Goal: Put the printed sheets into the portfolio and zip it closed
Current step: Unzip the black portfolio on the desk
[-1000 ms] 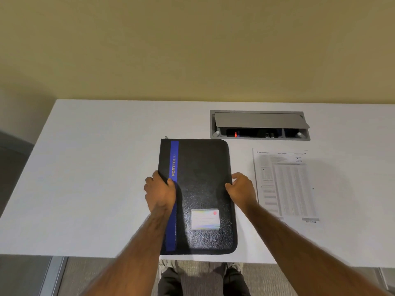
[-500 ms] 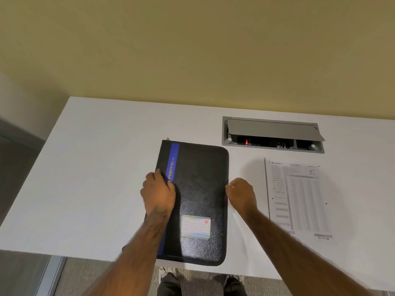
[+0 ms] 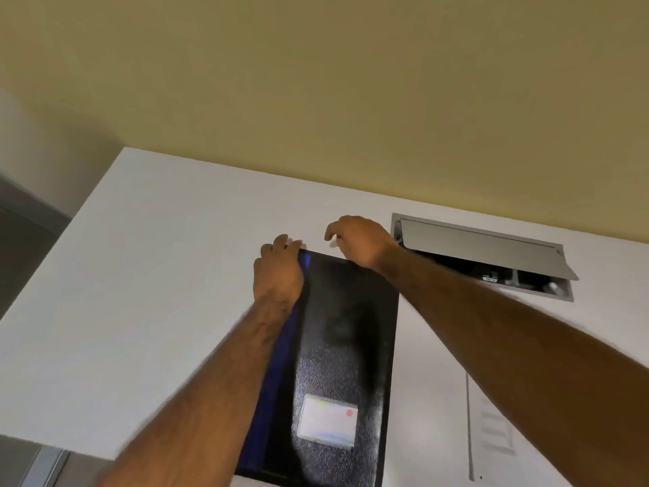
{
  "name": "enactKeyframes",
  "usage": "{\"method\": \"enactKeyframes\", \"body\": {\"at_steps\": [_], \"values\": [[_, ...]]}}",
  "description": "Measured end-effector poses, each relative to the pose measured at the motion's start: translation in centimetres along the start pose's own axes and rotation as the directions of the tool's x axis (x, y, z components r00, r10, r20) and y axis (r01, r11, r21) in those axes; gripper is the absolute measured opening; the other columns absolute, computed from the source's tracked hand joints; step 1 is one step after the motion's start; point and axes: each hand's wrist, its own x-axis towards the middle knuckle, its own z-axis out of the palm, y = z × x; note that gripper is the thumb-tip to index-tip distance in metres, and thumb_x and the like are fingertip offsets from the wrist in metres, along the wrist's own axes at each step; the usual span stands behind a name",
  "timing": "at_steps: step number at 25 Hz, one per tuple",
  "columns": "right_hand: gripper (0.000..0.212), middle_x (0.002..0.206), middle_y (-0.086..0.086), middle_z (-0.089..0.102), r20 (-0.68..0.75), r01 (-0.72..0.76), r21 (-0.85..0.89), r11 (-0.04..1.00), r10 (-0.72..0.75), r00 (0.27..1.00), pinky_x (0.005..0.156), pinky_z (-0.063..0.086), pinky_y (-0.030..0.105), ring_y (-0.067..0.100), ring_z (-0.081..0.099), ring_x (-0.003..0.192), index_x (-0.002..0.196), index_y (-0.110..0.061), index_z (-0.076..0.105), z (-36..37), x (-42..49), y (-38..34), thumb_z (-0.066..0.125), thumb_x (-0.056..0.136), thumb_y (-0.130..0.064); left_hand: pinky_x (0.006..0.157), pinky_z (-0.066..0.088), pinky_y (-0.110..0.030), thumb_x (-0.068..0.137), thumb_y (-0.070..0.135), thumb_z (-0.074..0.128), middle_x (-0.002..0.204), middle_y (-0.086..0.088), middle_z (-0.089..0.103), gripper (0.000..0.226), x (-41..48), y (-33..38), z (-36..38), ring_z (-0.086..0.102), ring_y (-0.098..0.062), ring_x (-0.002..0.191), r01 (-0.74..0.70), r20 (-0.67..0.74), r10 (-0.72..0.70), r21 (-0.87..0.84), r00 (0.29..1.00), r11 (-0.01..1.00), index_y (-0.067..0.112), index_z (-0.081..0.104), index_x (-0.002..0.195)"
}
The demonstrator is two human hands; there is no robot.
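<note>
Your black portfolio (image 3: 347,346) lies flat and closed on the white counter (image 3: 158,293), its near edge reaching the counter's front edge. A blue stripe (image 3: 272,374) runs along its left side, and a pale card label (image 3: 326,421) sits low on the cover.

Your left hand (image 3: 279,272) rests on the far left corner of the portfolio, fingers (image 3: 286,242) curled over the top edge there; whether they pinch anything you cannot tell through the blur. Your right hand (image 3: 358,240) hovers just past the far edge, fingers bent in a narrow curl, with nothing clearly held.

The printed sheets (image 3: 491,427) lie on the counter to the right of the portfolio, apart from it and largely hidden under your right forearm. Behind your right wrist, a grey cable box (image 3: 484,254) is set into the counter, lid tilted open.
</note>
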Motion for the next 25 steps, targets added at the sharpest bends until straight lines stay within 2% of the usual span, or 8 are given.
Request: {"method": "enactKeyframes", "body": {"at_steps": [4, 7, 9, 12, 14, 17, 21, 25], "values": [[0.040, 0.122, 0.000, 0.064, -0.008, 0.097, 0.046, 0.994, -0.097, 0.995, 0.085, 0.041, 0.028, 0.020, 0.059, 0.112, 0.120, -0.028, 0.068, 0.8, 3.6, -2.2, 0.050, 0.093, -0.004, 0.098, 0.048, -0.046, 0.097, 0.013, 0.047, 0.127, -0.011, 0.057, 0.034, 4.3, -3.2, -0.4, 0.055, -0.032, 0.119, 0.015, 0.144, 0.015, -0.202, 0.990, 0.979, 0.021, 0.066, 0.125], [0.040, 0.129, 0.003, 0.064, 0.043, 0.101, 0.144, 0.984, -0.108, 0.993, 0.088, 0.042, 0.029, 0.021, 0.058, 0.116, 0.125, -0.024, 0.067, 2.0, 5.4, -3.2, 0.054, 0.092, -0.005, 0.084, 0.045, -0.031, 0.094, 0.004, 0.055, 0.112, -0.013, 0.067, 0.023, 6.3, -3.3, -0.5, 0.063, -0.027, 0.099, 0.043, 0.177, 0.019, -0.336, 0.984, 0.941, 0.010, 0.074, 0.104], [0.042, 0.130, 0.003, 0.064, 0.085, 0.068, 0.211, 0.975, -0.087, 0.993, 0.091, 0.044, 0.031, 0.022, 0.058, 0.117, 0.125, -0.023, 0.068, 2.8, 6.3, -3.2, 0.057, 0.089, -0.005, 0.077, 0.042, -0.027, 0.091, -0.003, 0.056, 0.101, -0.012, 0.071, 0.020, 6.8, -3.1, -0.7, 0.062, -0.022, 0.088, 0.068, 0.184, 0.013, -0.424, 0.983, 0.903, 0.004, 0.074, 0.097], [0.049, 0.127, -0.001, 0.067, 0.126, 0.032, 0.262, 0.965, -0.067, 0.990, 0.093, 0.046, 0.029, 0.019, 0.060, 0.113, 0.120, -0.027, 0.072, 3.5, 7.2, -2.8, 0.058, 0.083, 0.003, 0.070, 0.051, -0.035, 0.086, -0.004, 0.057, 0.094, -0.012, 0.069, 0.013, 6.8, -4.1, -0.2, 0.066, -0.032, 0.085, 0.145, 0.109, -0.103, -0.515, 0.989, 0.845, 0.006, 0.065, 0.089], [0.048, 0.110, -0.008, 0.068, 0.136, 0.030, 0.285, 0.958, -0.072, 0.988, 0.087, 0.045, 0.025, 0.014, 0.061, 0.105, 0.116, -0.025, 0.074, 3.5, 7.5, -2.8, 0.057, 0.083, 0.004, 0.076, 0.058, -0.043, 0.084, -0.004, 0.058, 0.095, -0.012, 0.069, 0.016, 6.6, -4.7, 0.1, 0.067, -0.034, 0.086, 0.194, 0.118, -0.154, -0.538, 0.981, 0.821, 0.012, 0.060, 0.083], [0.049, 0.079, -0.021, 0.046, 0.087, 0.071, 0.305, 0.950, -0.102, 0.991, 0.068, 0.037, 0.018, 0.005, 0.051, 0.077, 0.120, -0.027, 0.072, 3.2, 7.6, -3.5, 0.057, 0.085, 0.004, 0.073, 0.060, -0.045, 0.082, -0.004, 0.060, 0.095, -0.011, 0.070, 0.022, 6.8, -5.1, 0.0, 0.068, -0.035, 0.082, 0.226, 0.158, -0.164, -0.581, 0.974, 0.782, 0.018, 0.058, 0.077], [0.040, 0.084, -0.013, 0.051, 0.100, 0.121, 0.247, 0.961, -0.149, 0.984, 0.075, 0.040, 0.025, 0.014, 0.056, 0.088, 0.108, -0.023, 0.076, 3.6, 8.0, -4.1, 0.054, 0.086, 0.001, 0.064, 0.050, -0.030, 0.081, -0.003, 0.063, 0.091, -0.013, 0.071, 0.013, 7.1, -5.3, -0.3, 0.063, -0.025, 0.067, 0.247, 0.182, -0.173, -0.568, 0.968, 0.785, 0.009, 0.062, 0.083], [0.022, 0.090, -0.005, 0.057, 0.088, 0.132, 0.198, 0.971, -0.152, 0.984, 0.074, 0.044, 0.029, 0.016, 0.057, 0.086, 0.090, -0.019, 0.077, 3.4, 8.1, -3.9, 0.060, 0.085, -0.007, 0.075, 0.042, -0.024, 0.082, 0.003, 0.071, 0.090, -0.005, 0.071, 0.006, 6.9, -5.1, -0.5, 0.061, -0.019, 0.082, 0.121, 0.129, -0.063, -0.514, 0.990, 0.849, 0.006, 0.071, 0.086]]}}
